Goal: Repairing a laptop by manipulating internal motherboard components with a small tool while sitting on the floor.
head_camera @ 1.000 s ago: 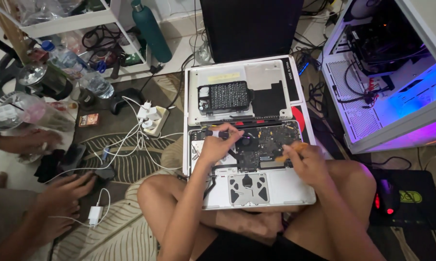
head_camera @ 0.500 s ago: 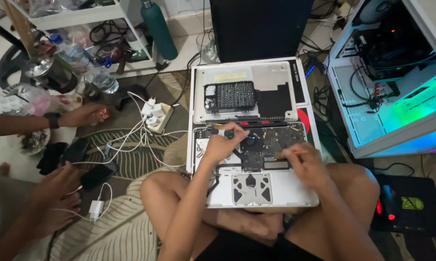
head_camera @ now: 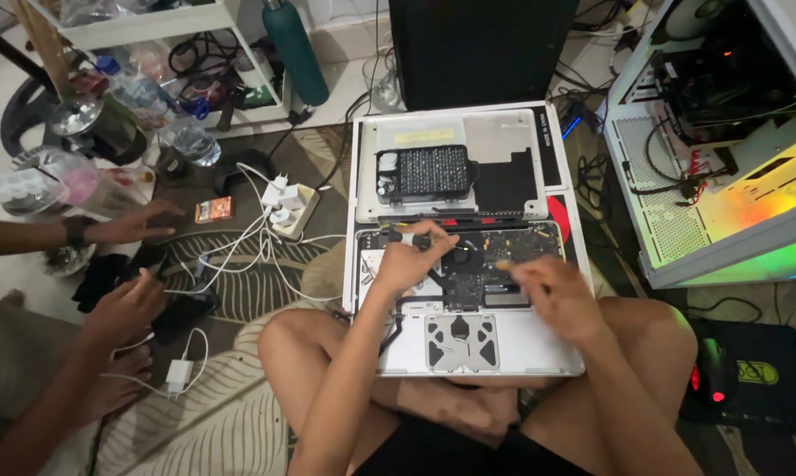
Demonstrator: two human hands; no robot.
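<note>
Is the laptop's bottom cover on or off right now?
Off. The laptop lies with its circuit board and fan exposed under both hands, and the removed bottom cover lies inside-up just beyond it, a screwdriver bit case resting on it.

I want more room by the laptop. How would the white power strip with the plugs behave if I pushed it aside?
The power strip would probably slide stiffly as one block, being a rigid box. Its white cables look slack and tangled, so they would likely drag and snag. The plugged adapters stand tall, so it may tip.
</note>
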